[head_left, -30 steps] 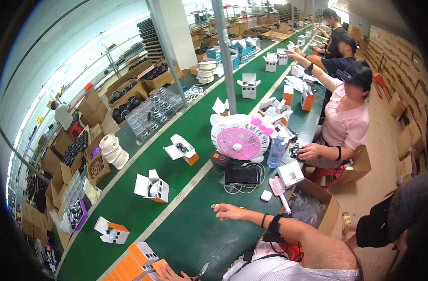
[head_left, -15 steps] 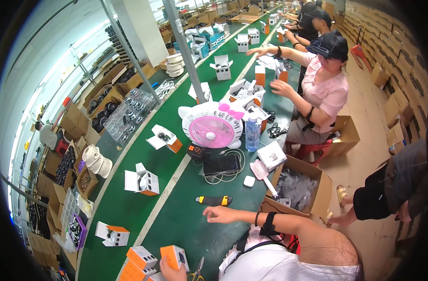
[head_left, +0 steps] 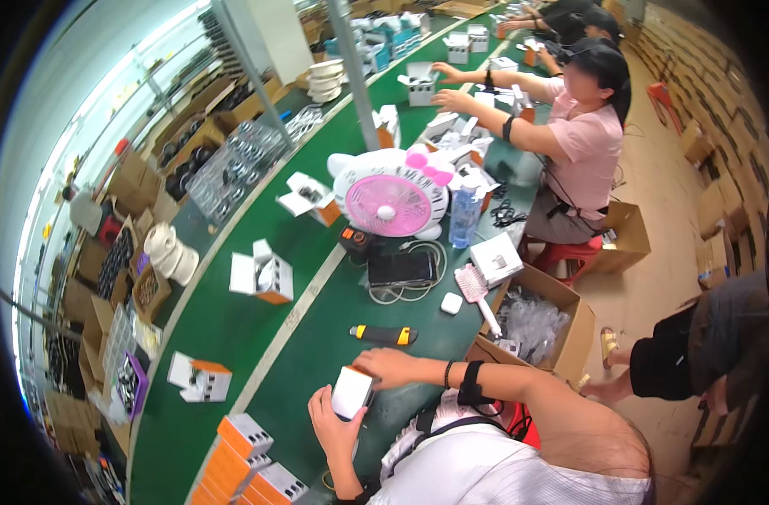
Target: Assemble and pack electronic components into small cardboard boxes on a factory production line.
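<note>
Small white box (head_left: 351, 392) sits upright between both hands at the near edge of the green bench (head_left: 233, 328). Left hand (head_left: 334, 425) cups it from below, fingers wrapped round its lower half. Right hand (head_left: 387, 367) rests on its top, fingers curled over the upper edge. Just beyond lies a black-and-yellow utility knife (head_left: 383, 335). Farther along stand a phone (head_left: 401, 269) and a pink cat-shaped desk fan (head_left: 390, 195).
</note>
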Action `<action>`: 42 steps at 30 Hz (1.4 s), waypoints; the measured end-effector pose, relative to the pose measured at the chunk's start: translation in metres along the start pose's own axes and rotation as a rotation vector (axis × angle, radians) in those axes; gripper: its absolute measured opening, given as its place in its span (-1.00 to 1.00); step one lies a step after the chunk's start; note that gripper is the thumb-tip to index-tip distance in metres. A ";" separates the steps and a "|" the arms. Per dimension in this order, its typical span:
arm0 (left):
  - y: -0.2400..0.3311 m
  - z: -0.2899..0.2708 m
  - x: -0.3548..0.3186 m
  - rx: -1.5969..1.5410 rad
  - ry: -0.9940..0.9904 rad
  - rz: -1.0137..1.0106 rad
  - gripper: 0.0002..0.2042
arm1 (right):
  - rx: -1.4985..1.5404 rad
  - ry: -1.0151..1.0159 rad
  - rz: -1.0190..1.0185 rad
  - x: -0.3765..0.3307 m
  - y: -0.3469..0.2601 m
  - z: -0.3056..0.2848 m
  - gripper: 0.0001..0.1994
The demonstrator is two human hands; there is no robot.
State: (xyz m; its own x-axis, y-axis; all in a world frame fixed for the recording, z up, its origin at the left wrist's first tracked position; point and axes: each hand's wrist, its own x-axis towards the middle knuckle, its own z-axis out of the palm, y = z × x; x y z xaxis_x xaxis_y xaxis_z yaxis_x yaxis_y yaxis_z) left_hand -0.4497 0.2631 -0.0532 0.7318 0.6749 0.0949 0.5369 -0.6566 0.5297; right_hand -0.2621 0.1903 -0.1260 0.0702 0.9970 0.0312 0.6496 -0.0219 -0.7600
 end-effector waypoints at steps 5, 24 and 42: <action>-0.023 0.010 -0.021 -0.105 0.049 -0.004 -0.32 | 0.091 0.110 -0.179 -0.001 -0.009 -0.016 -0.39; -0.009 0.006 -0.016 -0.157 0.113 -0.025 -0.43 | -0.594 0.049 -0.372 0.028 -0.047 -0.023 -0.53; -0.023 -0.012 -0.007 -0.145 0.009 0.063 -0.43 | -0.233 0.116 -0.627 0.001 -0.049 -0.022 -0.72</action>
State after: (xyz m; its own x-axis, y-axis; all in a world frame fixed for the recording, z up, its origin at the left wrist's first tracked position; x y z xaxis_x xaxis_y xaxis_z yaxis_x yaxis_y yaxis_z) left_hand -0.4720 0.2780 -0.0564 0.7578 0.6375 0.1389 0.4236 -0.6426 0.6385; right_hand -0.2773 0.1909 -0.0741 -0.3006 0.8126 0.4994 0.7393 0.5293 -0.4162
